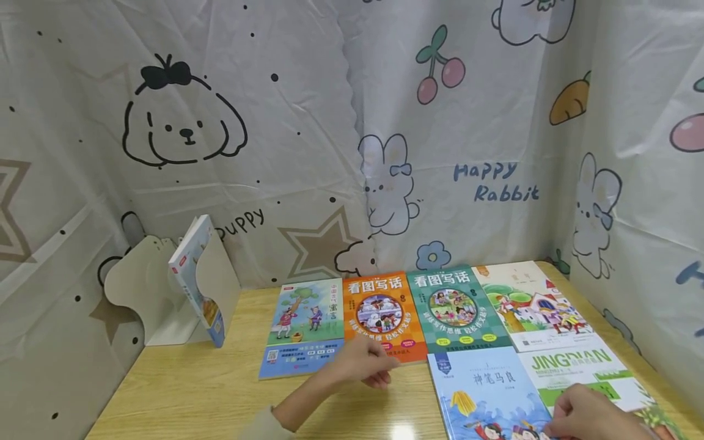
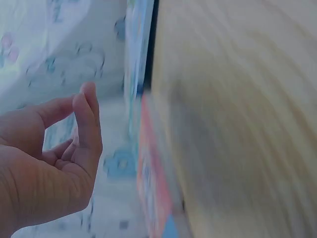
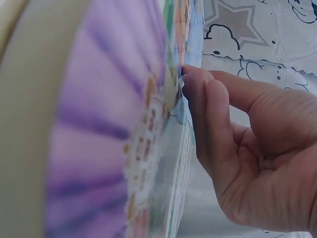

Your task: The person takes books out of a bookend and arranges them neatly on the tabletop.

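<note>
A blue picture book [image 1: 484,391] lies face up near the table's front, overlapping a white and green book [image 1: 572,366]. My right hand [image 1: 591,415] pinches the blue book's right edge near its lower corner; the right wrist view shows thumb and fingertips together at that edge. Above the lower edge of an orange book [image 1: 385,305], my left hand [image 1: 357,363] hovers with fingers loosely bent. Thumb and forefinger meet in the left wrist view, with nothing between them. Left of the orange book lies a green and blue book [image 1: 305,324].
A teal book [image 1: 456,311] and a white illustrated book [image 1: 533,305] continue the back row. At the left, a cream bookend stand [image 1: 132,287] holds an upright book [image 1: 192,275]. A purple-patterned cover [image 3: 99,124] is close to the right wrist camera. Printed cloth [image 1: 308,122] walls the table.
</note>
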A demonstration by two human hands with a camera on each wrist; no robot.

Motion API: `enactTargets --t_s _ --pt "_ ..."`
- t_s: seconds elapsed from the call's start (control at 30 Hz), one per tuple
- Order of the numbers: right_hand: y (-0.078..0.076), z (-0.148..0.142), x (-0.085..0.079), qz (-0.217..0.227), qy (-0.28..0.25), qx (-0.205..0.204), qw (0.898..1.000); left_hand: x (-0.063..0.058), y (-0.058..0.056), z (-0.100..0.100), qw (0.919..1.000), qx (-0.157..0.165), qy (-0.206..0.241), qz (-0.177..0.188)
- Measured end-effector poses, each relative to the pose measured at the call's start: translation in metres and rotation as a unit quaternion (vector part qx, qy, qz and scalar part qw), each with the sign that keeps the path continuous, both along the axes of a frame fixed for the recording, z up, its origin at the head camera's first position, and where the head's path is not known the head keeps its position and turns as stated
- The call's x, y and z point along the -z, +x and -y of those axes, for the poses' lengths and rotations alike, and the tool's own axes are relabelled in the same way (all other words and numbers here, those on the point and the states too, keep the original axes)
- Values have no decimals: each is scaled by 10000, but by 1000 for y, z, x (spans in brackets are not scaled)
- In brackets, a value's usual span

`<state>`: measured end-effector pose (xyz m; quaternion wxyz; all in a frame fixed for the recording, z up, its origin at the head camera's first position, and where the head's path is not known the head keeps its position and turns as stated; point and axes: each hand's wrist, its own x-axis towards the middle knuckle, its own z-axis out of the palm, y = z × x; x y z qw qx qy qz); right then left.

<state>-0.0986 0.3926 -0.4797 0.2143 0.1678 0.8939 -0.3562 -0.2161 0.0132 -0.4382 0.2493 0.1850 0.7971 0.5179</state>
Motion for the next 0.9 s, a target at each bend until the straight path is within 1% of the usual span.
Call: enactTargets --t_s 0.1,0.2,0.27,0.33,0.4,0.47,0.67,0.73,0.77,0.8,0.83,0.87,0.9 --pt "-1 2 0 -37 70 -50 10000 -4 -8 28 9990 -414 126 -87" --pt "-1 3 0 -167 107 -154 9997 -7 -16 55 9967 -741 208 -243" --pt "-1 5 0 -210 55 -147 9997 -9 -19 72 9943 -943 250 -423" --pt "-2 6 -1 -242 -41 -144 9996 -12 -21 87 9901 -1199 239 -695" --pt "-4 6 -2 -270 -153 -114 9995 -16 -22 100 9839 -1504 184 -950" --pt "-6 7 -3 -337 -269 -107 9990 -18 -22 112 9754 -1866 105 -1170" --pt "-11 12 -6 -572 -669 -26 9961 -24 -26 146 9498 -2676 24 -1623" --pt "-12 14 -7 -612 -702 29 9957 -27 -27 157 9376 -2947 81 -1843" --pt "-13 14 -8 -634 -711 6 9955 -29 -28 161 9291 -3114 122 -1990" --pt "-13 14 -8 -663 -721 -40 9952 -31 -28 166 9184 -3303 170 -2170" --pt "-13 14 -8 -688 -726 -74 9950 -32 -28 170 9054 -3513 239 -2370" --pt "-13 14 -8 -723 -734 -107 9946 -34 -28 175 8907 -3729 314 -2582" --pt "-13 14 -9 -750 -752 -169 9942 -36 -28 179 8729 -3964 371 -2820"
